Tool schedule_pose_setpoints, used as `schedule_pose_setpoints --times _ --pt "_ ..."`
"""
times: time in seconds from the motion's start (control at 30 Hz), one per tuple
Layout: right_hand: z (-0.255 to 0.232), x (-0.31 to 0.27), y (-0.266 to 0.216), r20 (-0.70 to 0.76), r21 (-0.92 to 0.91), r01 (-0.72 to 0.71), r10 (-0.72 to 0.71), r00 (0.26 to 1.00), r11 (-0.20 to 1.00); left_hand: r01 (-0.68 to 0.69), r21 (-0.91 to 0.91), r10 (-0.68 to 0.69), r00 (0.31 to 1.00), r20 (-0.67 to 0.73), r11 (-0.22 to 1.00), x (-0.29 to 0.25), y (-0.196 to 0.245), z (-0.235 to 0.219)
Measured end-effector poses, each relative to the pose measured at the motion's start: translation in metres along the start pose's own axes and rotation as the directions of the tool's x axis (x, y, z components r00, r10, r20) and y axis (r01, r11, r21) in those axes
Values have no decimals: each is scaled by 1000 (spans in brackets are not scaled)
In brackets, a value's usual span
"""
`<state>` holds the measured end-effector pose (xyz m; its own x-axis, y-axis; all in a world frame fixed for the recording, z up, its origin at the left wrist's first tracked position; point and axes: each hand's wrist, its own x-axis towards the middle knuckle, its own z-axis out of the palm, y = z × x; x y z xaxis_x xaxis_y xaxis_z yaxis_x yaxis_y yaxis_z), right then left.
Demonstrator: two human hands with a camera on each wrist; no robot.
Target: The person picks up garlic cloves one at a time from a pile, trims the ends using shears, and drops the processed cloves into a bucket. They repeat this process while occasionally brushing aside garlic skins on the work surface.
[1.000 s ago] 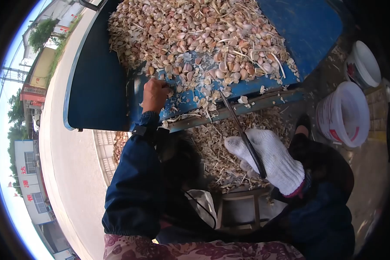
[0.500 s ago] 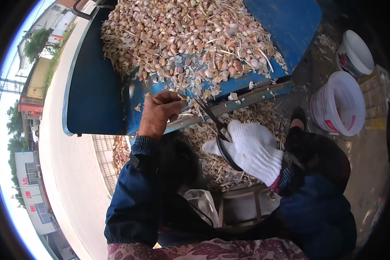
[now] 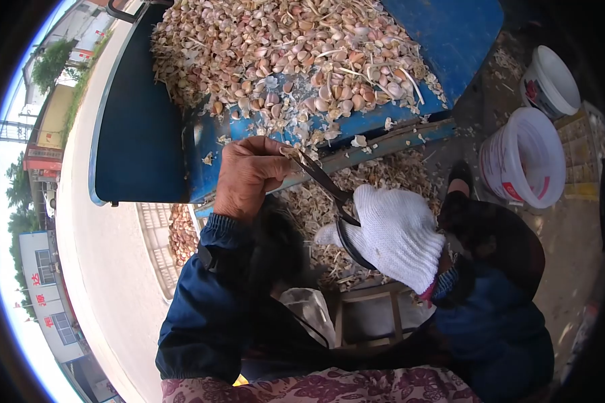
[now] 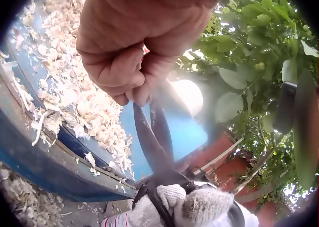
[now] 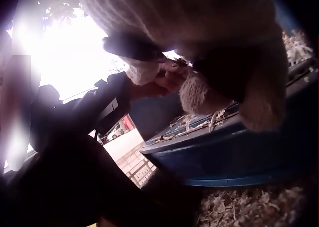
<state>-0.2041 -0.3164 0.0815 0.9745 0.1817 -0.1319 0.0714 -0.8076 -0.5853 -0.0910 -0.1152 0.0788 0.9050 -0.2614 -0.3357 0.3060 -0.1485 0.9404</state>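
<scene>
My bare left hand (image 3: 249, 176) pinches a small pale piece, likely a garlic clove, between thumb and finger; the piece is mostly hidden. In a white knit glove, my right hand (image 3: 398, 235) grips dark metal scissors (image 3: 326, 180) by the handles. Their blades reach to the left fingertips, and in the left wrist view the scissor blades (image 4: 149, 132) stand slightly apart just below the pinching fingers. Beyond both hands, a heap of garlic cloves (image 3: 282, 50) lies on a blue metal tray (image 3: 141, 134), with loose skins near its front edge.
Dry stems and skins (image 3: 383, 178) are piled below the tray's edge. Two white buckets (image 3: 504, 161) stand at the right on the ground. A pale crate (image 3: 156, 232) with cloves is at the lower left, and a wooden stool frame (image 3: 370, 293) stands near the legs.
The left hand has lifted from the tray's cloves, drawn back and now pinches a small piece. The right hand has turned the scissors, bringing their blades up to the left fingertips.
</scene>
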Motion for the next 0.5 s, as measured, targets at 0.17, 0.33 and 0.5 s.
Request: schedule_pose_setpoints --times 0.17,0.33,0.5 --pt "-3 -3 -5 26 -1 38 -38 999 999 21 -81 -18 999 35 996 2 -1 -8" --pt "-1 -6 0 -32 -23 88 -88 996 996 31 7 -31 999 28 999 -6 2 4" --pt "-8 -1 -5 349 744 -306 45 936 594 58 -123 -37 985 171 991 -11 -2 5"
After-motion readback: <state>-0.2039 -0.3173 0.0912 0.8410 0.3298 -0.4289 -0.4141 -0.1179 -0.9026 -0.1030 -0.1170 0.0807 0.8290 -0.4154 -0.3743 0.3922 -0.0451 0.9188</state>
